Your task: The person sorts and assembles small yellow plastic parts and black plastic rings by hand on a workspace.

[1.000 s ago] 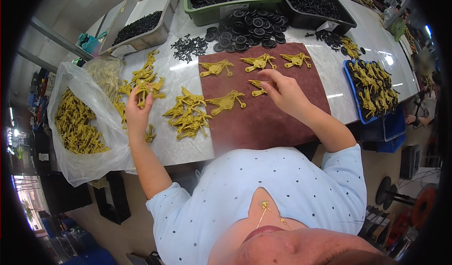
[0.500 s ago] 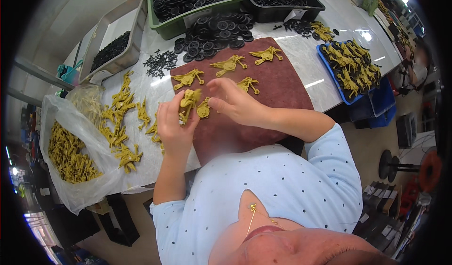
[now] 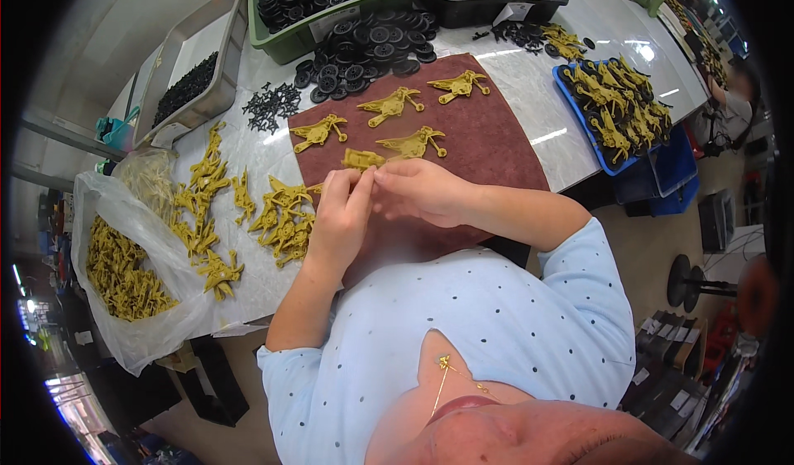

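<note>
A yellow plastic toy part (image 3: 361, 159) is held up between my hands, over the near left of a dark red cloth (image 3: 496, 143). My left hand (image 3: 341, 213) is closed on it from below. The thumb and fingers of my right hand (image 3: 420, 189) are pinched together against its right end; whether they hold a separate small piece is hidden. Just beyond lies another yellow frame-shaped toy part (image 3: 413, 143). Farther back on the cloth, three more rest in a slanting row: a left one (image 3: 319, 133), a middle one (image 3: 392, 106) and a right one (image 3: 459, 86).
Loose yellow parts (image 3: 285, 221) lie left of the cloth, beside a clear plastic bag (image 3: 198, 304) full of them. Black wheels (image 3: 380, 47) are heaped behind, before a green tub (image 3: 335, 25) and a black tub (image 3: 496, 12). A blue tray (image 3: 616, 169) of assembled pieces stands right.
My right hand has come down and closed in on the yellow part. The left hand has shifted right and nearer, turning the part onto its side. Two yellow parts near my hands now show more fully.
</note>
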`<state>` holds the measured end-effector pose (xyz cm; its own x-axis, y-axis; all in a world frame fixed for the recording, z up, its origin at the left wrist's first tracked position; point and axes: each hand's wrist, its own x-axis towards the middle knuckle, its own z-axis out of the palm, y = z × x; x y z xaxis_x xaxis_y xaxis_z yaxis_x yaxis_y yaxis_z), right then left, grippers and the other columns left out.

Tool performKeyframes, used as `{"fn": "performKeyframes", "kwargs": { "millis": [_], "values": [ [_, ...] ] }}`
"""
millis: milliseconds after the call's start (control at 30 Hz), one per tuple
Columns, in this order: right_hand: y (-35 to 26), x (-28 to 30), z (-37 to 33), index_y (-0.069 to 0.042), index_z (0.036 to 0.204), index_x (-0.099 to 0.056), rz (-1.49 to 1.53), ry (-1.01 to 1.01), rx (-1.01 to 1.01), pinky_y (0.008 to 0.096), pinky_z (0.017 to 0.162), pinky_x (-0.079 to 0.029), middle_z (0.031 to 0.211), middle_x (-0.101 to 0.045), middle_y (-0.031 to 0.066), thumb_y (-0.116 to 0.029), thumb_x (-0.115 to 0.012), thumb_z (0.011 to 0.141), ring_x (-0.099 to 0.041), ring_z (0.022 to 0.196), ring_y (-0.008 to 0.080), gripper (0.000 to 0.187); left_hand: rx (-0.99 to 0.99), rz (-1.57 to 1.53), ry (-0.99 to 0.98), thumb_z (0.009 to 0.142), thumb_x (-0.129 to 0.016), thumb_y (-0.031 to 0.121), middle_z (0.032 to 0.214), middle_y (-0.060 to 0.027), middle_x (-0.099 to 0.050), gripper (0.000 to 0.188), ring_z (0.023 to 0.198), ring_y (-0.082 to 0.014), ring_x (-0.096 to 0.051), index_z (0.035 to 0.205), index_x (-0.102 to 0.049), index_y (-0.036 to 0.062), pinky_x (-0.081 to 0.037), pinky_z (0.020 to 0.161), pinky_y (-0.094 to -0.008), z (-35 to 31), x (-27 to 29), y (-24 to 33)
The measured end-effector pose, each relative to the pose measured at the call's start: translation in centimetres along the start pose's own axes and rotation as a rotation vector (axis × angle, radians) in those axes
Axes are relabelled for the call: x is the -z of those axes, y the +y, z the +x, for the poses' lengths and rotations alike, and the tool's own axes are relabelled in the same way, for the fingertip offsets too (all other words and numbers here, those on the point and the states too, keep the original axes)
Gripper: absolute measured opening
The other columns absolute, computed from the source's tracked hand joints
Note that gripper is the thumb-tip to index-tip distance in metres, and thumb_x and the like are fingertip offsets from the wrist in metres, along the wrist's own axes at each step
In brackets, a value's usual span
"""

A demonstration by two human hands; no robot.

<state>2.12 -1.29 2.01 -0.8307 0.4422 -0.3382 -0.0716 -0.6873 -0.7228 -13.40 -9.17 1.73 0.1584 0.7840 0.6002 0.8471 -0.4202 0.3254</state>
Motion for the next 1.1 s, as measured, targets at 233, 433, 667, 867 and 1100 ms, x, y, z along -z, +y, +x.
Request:
{"fn": "performKeyframes", "kwargs": {
  "millis": [233, 433, 667, 867, 1100],
  "values": [
    [-0.2, 2.5, 0.3, -0.006, 0.099, -0.058, -0.104, 0.061, 0.032, 0.0248, 0.071, -0.045, 0.088, -0.057, 0.0003, -0.022, -0.053, 0.095, -0.054, 0.080, 0.0095, 0.017, 0.382, -0.090, 0.033, 0.072, -0.067, -0.003, 0.105, -0.0142, -0.055, 0.042, 0.096, -0.0295, -0.055, 0.113, -0.059, 0.0013, -0.048, 0.079, -0.0361, -0.5, 0.8, -3.1],
    [-1.5, 3.3, -0.7, -0.005, 0.096, -0.058, -0.095, 0.119, 0.117, 0.0230, 0.067, -0.043, 0.082, -0.055, -0.0010, -0.021, -0.054, 0.094, -0.052, 0.075, 0.0080, 0.017, 0.228, 0.076, -0.155, 0.074, -0.069, 0.001, 0.121, -0.0181, -0.050, 0.049, 0.108, -0.0339, -0.051, 0.120, -0.051, 0.0022, -0.044, 0.091, -0.0386, 1.3, 0.5, -4.9],
    [-1.2, 2.9, -0.5, -0.005, 0.102, -0.059, -0.238, 0.030, 0.056, 0.0236, 0.073, -0.046, 0.090, -0.058, 0.0005, -0.023, -0.051, 0.096, -0.054, 0.081, 0.0087, 0.021, 0.357, -0.090, -0.005, 0.072, -0.068, -0.003, 0.096, -0.0149, -0.059, 0.032, 0.085, -0.0301, -0.060, 0.103, -0.057, -0.0011, -0.050, 0.072, -0.0351, 2.4, -0.1, -5.1],
    [-0.6, 2.0, 1.6, -0.005, 0.105, -0.057, -0.016, -0.034, 0.071, 0.0255, 0.077, -0.046, 0.097, -0.057, 0.0009, -0.025, -0.048, 0.098, -0.054, 0.087, 0.0091, 0.023, -0.122, 0.018, 0.166, 0.067, -0.066, -0.007, 0.089, -0.0131, -0.059, 0.027, 0.082, -0.0291, -0.059, 0.093, -0.062, -0.0037, -0.050, 0.068, -0.0355, 1.9, -1.1, -1.2],
    [0.4, 1.1, -0.6, -0.007, 0.096, -0.056, 0.139, -0.112, -0.039, 0.0258, 0.075, -0.045, 0.092, -0.057, -0.0005, -0.023, -0.054, 0.095, -0.053, 0.084, 0.0091, 0.016, -0.546, 0.277, 0.191, 0.072, -0.065, 0.007, 0.090, -0.0075, -0.061, 0.016, 0.083, -0.0224, -0.058, 0.087, -0.067, 0.0015, -0.045, 0.069, -0.0361, 1.0, 1.2, -0.5]
  ]
}}
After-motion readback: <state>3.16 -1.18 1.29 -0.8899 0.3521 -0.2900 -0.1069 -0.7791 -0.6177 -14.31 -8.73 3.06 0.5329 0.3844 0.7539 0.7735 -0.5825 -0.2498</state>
